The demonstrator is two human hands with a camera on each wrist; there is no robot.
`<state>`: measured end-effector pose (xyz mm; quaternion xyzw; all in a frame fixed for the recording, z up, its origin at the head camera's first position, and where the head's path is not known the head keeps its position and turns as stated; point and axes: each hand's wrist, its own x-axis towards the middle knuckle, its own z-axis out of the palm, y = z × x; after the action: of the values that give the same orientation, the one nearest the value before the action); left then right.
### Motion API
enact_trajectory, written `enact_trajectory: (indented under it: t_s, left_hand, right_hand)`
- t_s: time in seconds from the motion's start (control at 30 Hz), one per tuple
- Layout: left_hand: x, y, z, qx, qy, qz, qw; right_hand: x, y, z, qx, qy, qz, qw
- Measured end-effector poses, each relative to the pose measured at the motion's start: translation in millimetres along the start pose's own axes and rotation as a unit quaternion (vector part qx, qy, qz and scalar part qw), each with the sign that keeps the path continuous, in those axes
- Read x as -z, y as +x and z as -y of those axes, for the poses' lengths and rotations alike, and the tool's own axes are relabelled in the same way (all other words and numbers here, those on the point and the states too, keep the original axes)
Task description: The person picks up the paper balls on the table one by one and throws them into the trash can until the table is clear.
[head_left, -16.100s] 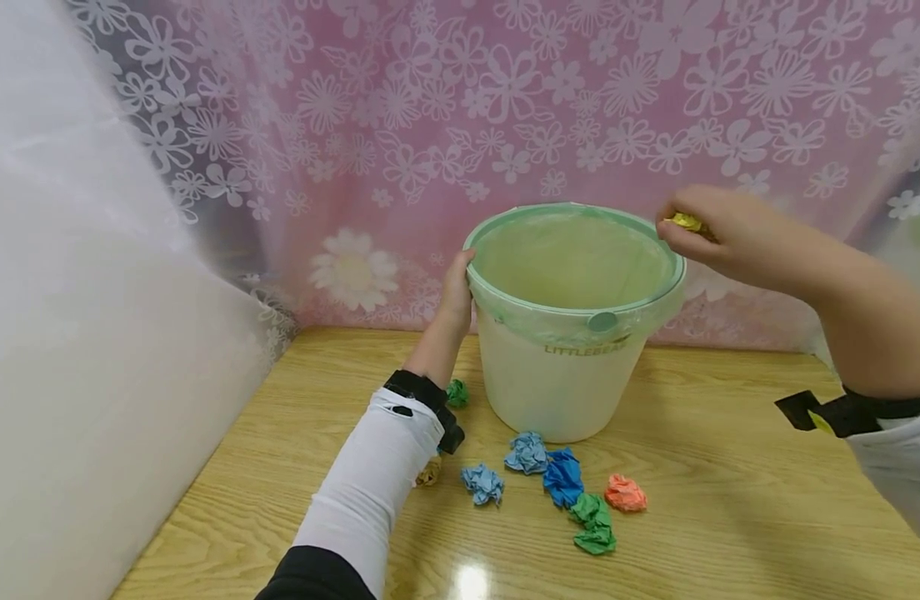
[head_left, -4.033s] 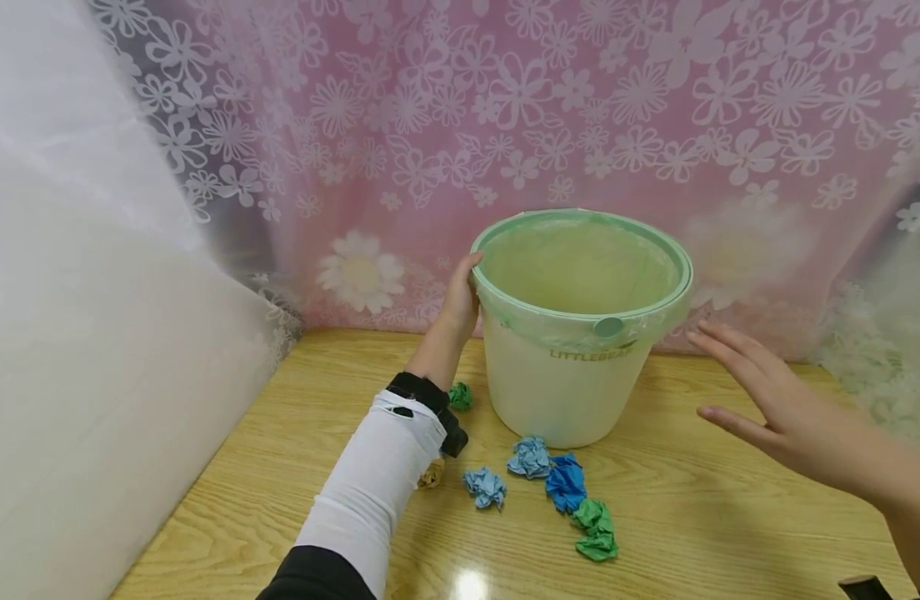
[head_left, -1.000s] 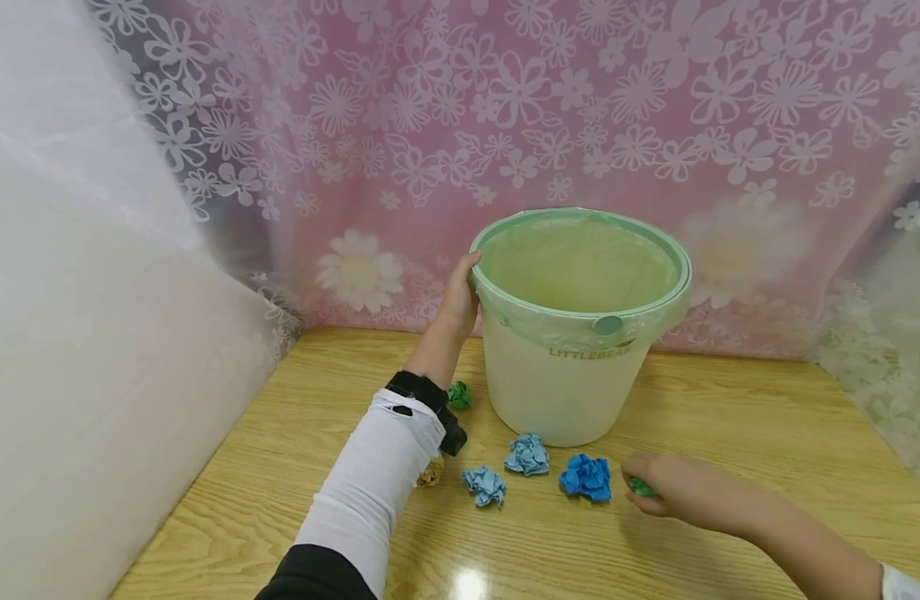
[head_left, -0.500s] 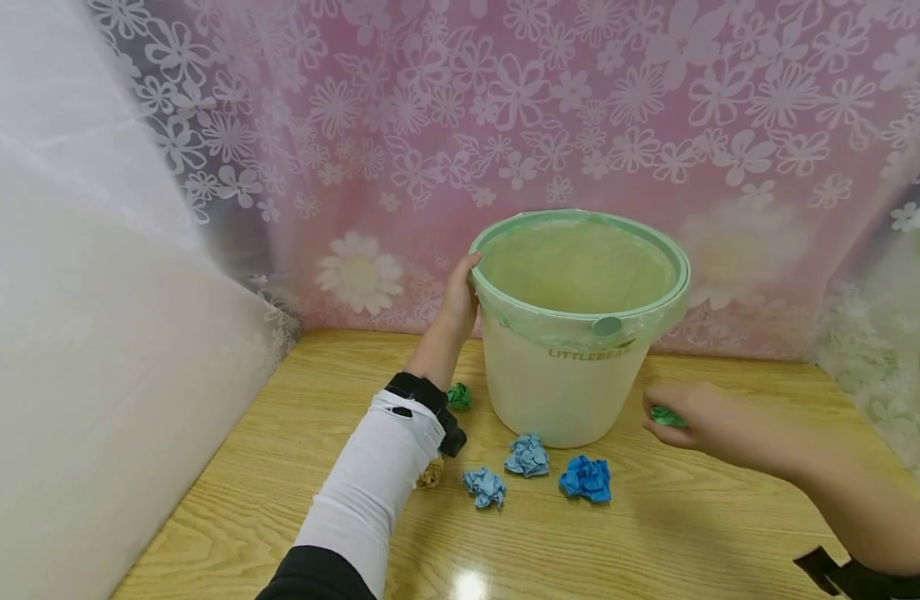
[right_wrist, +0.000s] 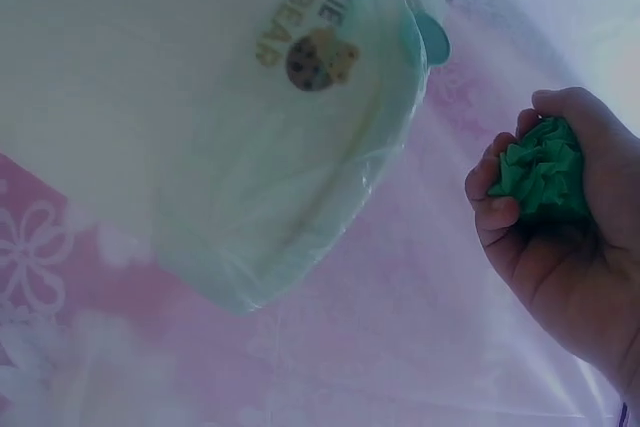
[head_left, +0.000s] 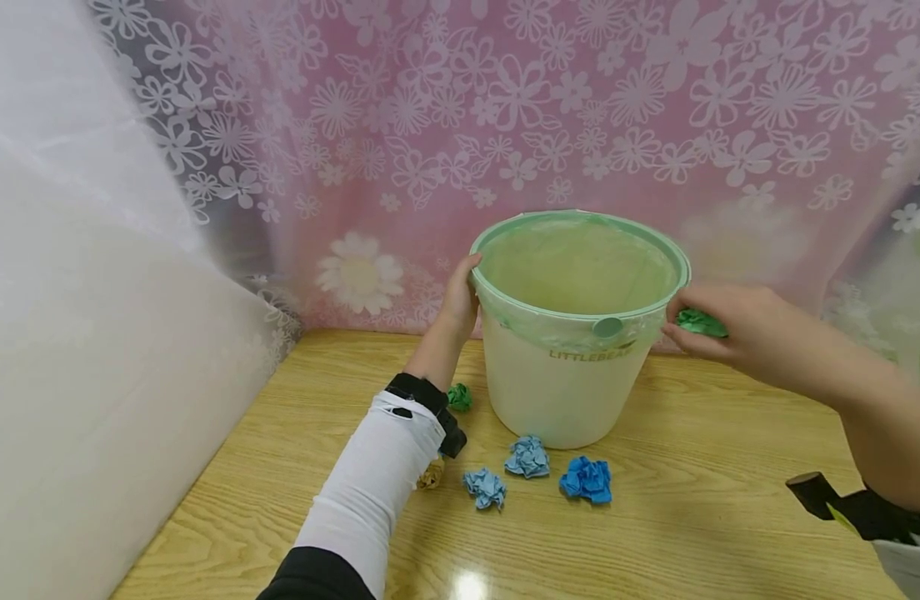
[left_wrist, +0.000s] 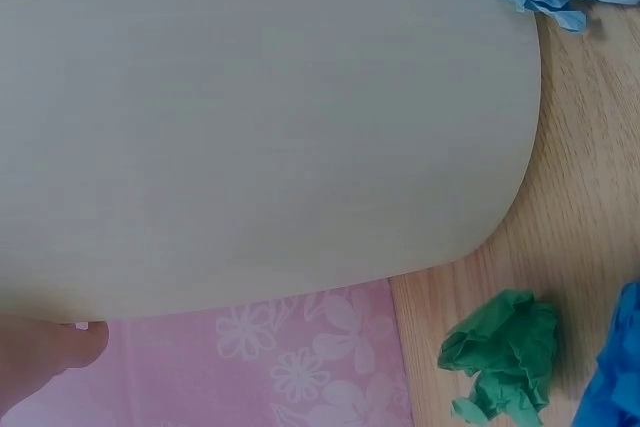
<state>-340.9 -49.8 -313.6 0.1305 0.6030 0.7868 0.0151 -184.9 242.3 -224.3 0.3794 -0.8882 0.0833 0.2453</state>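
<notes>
A pale trash can (head_left: 557, 392) with a green rim and a thin plastic liner stands upright on the table. My left hand (head_left: 458, 300) holds its rim at the left side, thumb on top; the other fingers are mostly hidden behind the wall. In the left wrist view a fingertip (left_wrist: 85, 342) shows against the can's side. My right hand (head_left: 737, 333) grips a crumpled green paper ball (head_left: 702, 322) just right of the can, slightly below rim height. The right wrist view shows the fingers curled round this green paper ball (right_wrist: 545, 172), apart from the liner (right_wrist: 300, 217).
On the wooden table (head_left: 692, 533) lie a blue paper ball (head_left: 586, 480), two light-blue ones, the nearer (head_left: 485, 487) and the farther (head_left: 527, 457), a green one (head_left: 460, 397) and a tan one (head_left: 431, 474) partly behind my left wrist. A pink flowered curtain (head_left: 400, 167) hangs behind.
My right hand has picked up the green paper ball from the table and risen with it beside the can. The orange ball has left the table. My left hand stays on the rim.
</notes>
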Motion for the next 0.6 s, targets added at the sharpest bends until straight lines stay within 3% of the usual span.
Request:
enact_trajectory:
  t_s: [0.13, 0.37, 0.6]
  left_hand:
    - [-1.3, -0.8, 0.1, 0.001, 0.0, 0.0, 1.0]
    - [-1.6, -0.4, 1.6, 0.0, 0.004, 0.004, 1.0]
    - [-1.1, 0.4, 0.3, -0.01, -0.004, 0.003, 0.9999]
  right_hand:
    - [8.4, 13, -7, -0.025, 0.024, -0.006, 0.999]
    - [19.2, 36, -18, -0.173, 0.056, 0.003, 0.983]
    - [11.6, 61, -34, -0.221, 0.034, -0.022, 0.974]
